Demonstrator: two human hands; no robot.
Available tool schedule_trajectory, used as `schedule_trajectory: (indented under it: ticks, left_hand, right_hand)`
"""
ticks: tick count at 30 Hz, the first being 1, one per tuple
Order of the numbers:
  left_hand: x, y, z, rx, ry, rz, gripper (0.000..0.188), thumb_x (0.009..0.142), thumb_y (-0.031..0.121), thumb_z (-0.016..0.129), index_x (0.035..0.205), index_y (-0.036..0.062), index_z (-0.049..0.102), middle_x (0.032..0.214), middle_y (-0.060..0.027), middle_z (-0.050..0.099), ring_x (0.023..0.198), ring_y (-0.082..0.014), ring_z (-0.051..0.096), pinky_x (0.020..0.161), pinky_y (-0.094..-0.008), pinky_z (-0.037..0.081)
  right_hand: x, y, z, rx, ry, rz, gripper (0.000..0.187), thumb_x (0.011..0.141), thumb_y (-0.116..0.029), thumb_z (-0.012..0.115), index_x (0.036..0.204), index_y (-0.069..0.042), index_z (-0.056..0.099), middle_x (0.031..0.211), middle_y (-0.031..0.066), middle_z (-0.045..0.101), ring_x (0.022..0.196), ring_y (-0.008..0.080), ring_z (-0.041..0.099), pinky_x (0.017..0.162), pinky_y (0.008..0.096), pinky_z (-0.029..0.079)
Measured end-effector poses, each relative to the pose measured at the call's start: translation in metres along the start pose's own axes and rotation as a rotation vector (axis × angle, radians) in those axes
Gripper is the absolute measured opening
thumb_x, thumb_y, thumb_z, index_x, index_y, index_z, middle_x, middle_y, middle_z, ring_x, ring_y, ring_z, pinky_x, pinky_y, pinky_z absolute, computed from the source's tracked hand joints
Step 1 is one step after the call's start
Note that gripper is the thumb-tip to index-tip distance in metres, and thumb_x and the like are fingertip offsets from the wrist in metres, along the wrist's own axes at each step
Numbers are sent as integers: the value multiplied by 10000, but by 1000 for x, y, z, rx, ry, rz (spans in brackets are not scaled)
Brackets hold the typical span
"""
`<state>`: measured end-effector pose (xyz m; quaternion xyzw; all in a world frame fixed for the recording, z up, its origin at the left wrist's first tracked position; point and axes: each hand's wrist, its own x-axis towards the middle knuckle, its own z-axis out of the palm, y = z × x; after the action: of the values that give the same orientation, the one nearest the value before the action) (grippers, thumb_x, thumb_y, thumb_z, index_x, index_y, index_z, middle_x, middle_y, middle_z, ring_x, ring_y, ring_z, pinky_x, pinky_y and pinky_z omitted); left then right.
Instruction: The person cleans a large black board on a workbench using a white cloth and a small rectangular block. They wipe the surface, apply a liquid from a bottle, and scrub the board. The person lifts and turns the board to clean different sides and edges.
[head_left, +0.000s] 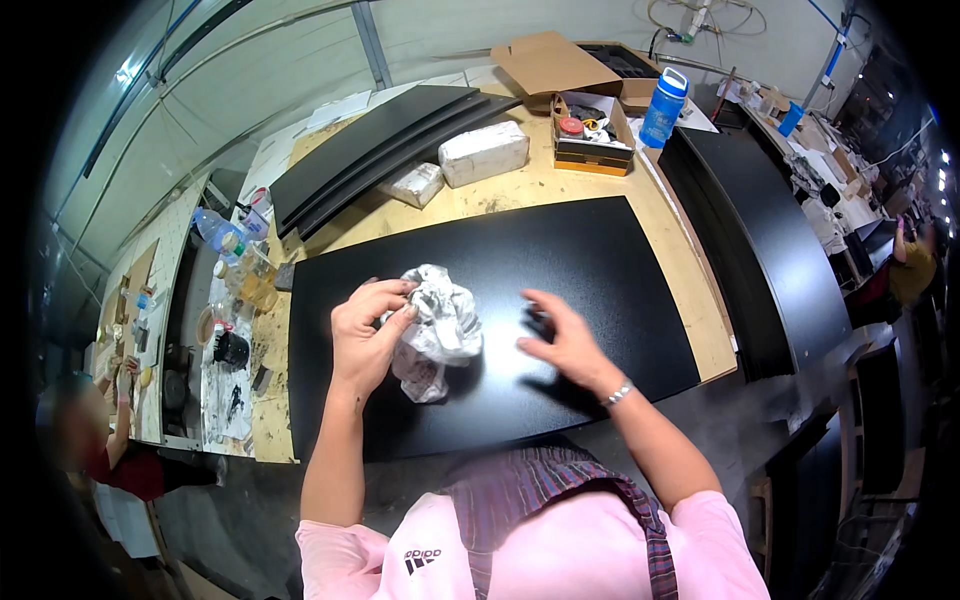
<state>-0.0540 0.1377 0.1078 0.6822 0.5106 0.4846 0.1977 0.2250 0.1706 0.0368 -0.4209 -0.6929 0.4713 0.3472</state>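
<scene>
My left hand [371,328] pinches a crumpled white rag with grey smudges [445,325] and holds it over a glossy black panel [590,250]. Part of the rag hangs toward the panel's near side. To the right of the rag, my right hand [565,343] is apart from it, thumb and fingers spread with nothing between them. A shadow of that hand falls on the panel. The panel lies flat on a light wooden worktable [500,200].
Stacked black boards [370,150] rest behind the panel beside white wrapped blocks [484,154]. An open box of small items [592,160] and a blue bottle [664,110] stand at the back right. Clear bottles [245,285] and a black jar [231,349] are left. People work at both sides.
</scene>
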Motion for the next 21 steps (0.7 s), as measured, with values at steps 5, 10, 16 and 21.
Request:
schedule_trajectory:
  ticks: [5,10,16,21]
  left_hand:
    - [6,46,1,35,108,149,89,775,-58,725,857,-45,696,854,-135,706,722,-168,665,649,-256,512]
    - [9,59,-32,31,418,-58,188,956,104,633,791,24,675,794,-15,695,520,-24,484,467,-179,365]
    - [-17,57,11,197,-25,2,64,816,43,683,785,-10,668,671,-49,634,577,-95,555,527,-261,447]
    - [-47,34,84,458,-211,57,259,772,303,761,895,82,702,842,-88,702,718,-298,680,665,-400,539]
  right_hand:
    - [19,-25,43,34,-164,-229,597,786,-138,769,1330,-59,537,1332,147,540,1224,275,524,1034,364,432]
    - [30,-14,2,-66,-103,-427,208,829,-69,630,1023,-17,686,1047,50,644,953,214,609,867,319,490]
    - [29,-13,-32,347,-88,119,266,941,-135,484,959,29,693,860,-5,667,752,72,586,733,242,480]
    - [22,-41,-34,1080,-4,211,429,1072,-335,336,1267,-4,528,1190,94,645,1037,199,652,878,358,551]
